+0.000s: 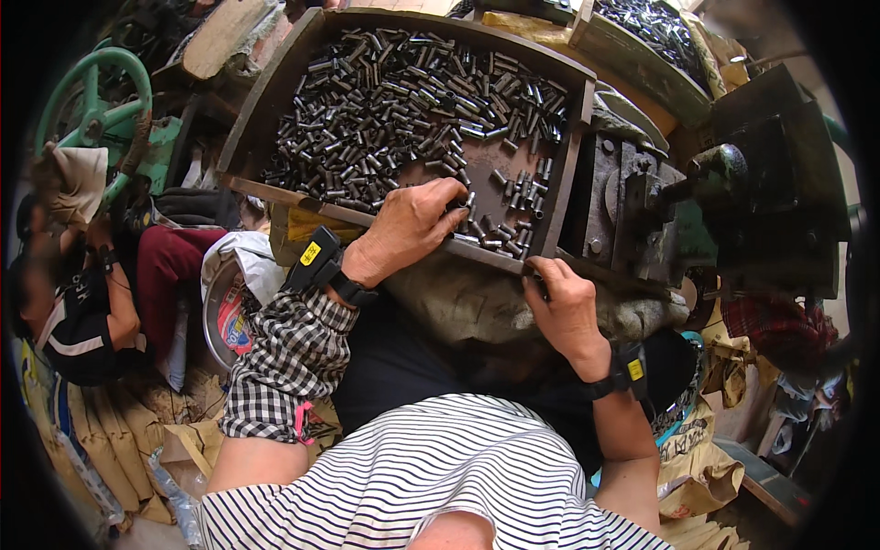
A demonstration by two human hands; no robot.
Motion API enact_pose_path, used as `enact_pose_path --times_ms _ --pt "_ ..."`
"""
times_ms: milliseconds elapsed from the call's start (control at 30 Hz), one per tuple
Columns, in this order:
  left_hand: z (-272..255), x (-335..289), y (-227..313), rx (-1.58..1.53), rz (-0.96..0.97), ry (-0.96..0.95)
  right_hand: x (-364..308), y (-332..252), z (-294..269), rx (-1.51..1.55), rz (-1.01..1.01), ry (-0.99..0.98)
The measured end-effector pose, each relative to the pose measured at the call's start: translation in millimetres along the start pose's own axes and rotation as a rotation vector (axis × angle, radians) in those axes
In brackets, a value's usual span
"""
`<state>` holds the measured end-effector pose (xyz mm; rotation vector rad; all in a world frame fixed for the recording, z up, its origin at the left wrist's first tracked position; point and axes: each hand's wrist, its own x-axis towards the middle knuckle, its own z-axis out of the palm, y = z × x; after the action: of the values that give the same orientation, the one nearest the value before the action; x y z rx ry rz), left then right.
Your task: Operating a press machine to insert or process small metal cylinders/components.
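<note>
A wooden tray (240,151) in front of me holds a heap of small dark metal tubes (367,119). Over its front edge reaches my left hand (410,229), closed, with a short shiny metal tube (470,199) pinched at the thumb and fingertips. My right hand (568,312) is just outside the tray's front right corner, its thumb and fingers curled together. Something dark shows between those fingers, too small and shaded to name. Several loose tubes (521,194) lie apart from the heap, in the tray's right part near both hands.
Right of the tray stands a dark, greasy machine (632,206) with a large block (779,183). Another box of metal pieces (651,32) sits behind it. At left are a green handwheel (96,115) and a seated co-worker (87,312). A metal bowl (218,321) is beside my left sleeve.
</note>
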<state>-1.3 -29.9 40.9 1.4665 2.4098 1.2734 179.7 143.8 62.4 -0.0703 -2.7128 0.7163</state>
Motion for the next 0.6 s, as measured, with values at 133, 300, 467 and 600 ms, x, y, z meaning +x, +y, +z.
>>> enact_pose_path --times_ms 133,300,467,600 --pt "0.1 5.9 5.2 -0.065 -0.064 0.041 17.1 0.9 -24.4 0.528 0.395 0.028" --pt "-6.5 21.7 27.3 -0.097 -0.175 0.025 49.5 14.4 -34.9 0.899 0.581 0.039" --pt "-7.2 37.2 40.7 -0.706 -0.506 -0.085 72.2 11.6 -23.1 1.067 0.566 0.012" --pt "5.2 34.6 23.5 -1.153 -0.599 -0.109 71.8 10.2 -11.1 1.106 0.561 0.018"
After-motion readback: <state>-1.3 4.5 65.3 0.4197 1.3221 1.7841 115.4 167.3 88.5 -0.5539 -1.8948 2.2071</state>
